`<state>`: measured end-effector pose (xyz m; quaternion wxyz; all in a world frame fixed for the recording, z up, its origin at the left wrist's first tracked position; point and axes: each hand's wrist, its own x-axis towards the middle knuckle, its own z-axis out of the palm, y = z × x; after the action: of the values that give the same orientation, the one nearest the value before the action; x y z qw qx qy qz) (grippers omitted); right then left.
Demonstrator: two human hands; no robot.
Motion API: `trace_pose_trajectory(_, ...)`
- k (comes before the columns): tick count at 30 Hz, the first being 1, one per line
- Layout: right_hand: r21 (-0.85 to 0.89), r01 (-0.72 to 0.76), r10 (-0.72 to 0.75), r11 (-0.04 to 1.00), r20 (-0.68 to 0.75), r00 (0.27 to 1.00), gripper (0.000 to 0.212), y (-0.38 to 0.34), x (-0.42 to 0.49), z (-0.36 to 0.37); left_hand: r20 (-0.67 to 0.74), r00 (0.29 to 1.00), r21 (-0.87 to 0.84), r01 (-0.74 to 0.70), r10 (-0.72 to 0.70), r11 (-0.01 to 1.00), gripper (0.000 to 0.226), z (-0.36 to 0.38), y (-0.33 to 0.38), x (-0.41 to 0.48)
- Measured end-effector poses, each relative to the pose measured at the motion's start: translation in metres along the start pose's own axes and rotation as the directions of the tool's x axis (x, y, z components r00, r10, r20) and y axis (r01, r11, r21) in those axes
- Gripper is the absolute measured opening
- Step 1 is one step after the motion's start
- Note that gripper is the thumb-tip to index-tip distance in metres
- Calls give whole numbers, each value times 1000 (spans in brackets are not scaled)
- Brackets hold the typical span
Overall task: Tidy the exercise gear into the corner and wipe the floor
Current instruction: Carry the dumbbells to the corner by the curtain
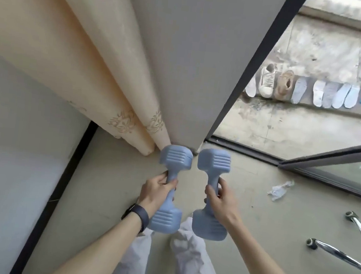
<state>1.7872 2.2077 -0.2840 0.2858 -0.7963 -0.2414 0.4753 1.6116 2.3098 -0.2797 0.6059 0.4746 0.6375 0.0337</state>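
Observation:
Two pale blue dumbbells are side by side in front of me, held lengthwise above the beige floor (105,196). My left hand (156,190), with a dark band on its wrist, is shut on the handle of the left dumbbell (173,158). My right hand (218,197) is shut on the handle of the right dumbbell (214,163). Their far heads point at the corner where the cream curtain (57,48) meets the grey wall (195,59). Whether the dumbbells touch the floor I cannot tell.
A crumpled white wipe (280,190) lies on the floor to the right. A chrome chair base with castors (345,257) stands at the far right. An open sliding door track (247,152) leads to a balcony with shoes and insoles (299,88). My legs in white trousers (183,261) are below.

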Motion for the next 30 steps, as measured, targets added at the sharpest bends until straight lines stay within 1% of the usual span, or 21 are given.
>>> trace_pose_trajectory(2, -26, -48, 49, 998, 20, 999, 6, 21, 31, 23, 2, 999, 22, 32, -32, 999, 15, 8, -21, 38)
trace_pose_trajectory(4, -39, -94, 96, 995, 45, 994, 8, 47, 63, 50, 7, 999, 53, 49, -49, 997, 18, 16, -46, 79)
trace_pose_trajectory(8, -33, -178, 180, 983, 79, 980, 13, 102, 126, 106, 32, 994, 90, 97, -100, 991, 18, 30, -98, 157)
trace_pose_trajectory(14, -2, -253, 253, 967, 62, 965, 17, 197, 229, 174, 54, 986, 112, 153, -160, 982, 7, 51, -184, 286)
trace_pose_trajectory(19, 38, -253, 252, 967, 41, 967, 18, 264, 304, 212, 39, 989, 119, 135, -140, 984, 3, 70, -241, 378)
trace_pose_trajectory(23, 51, -259, 258, 965, 29, 966, 21, 313, 347, 240, 45, 989, 94, 140, -144, 986, 13, 87, -284, 441)
trace_pose_trajectory(25, 45, -250, 250, 967, 16, 968, 19, 337, 369, 255, 74, 987, 87, 137, -144, 987, 15, 96, -300, 470)
trace_pose_trajectory(26, 44, -251, 250, 967, 12, 968, 19, 344, 379, 262, 95, 986, 79, 131, -138, 988, 17, 100, -307, 486)
trace_pose_trajectory(28, 49, -237, 237, 970, 3, 971, 19, 346, 392, 268, 89, 986, 76, 137, -144, 988, 20, 104, -306, 504)
trace_pose_trajectory(30, 68, -216, 217, 974, -7, 976, 18, 354, 409, 278, 110, 986, 49, 124, -128, 991, 12, 112, -312, 523)
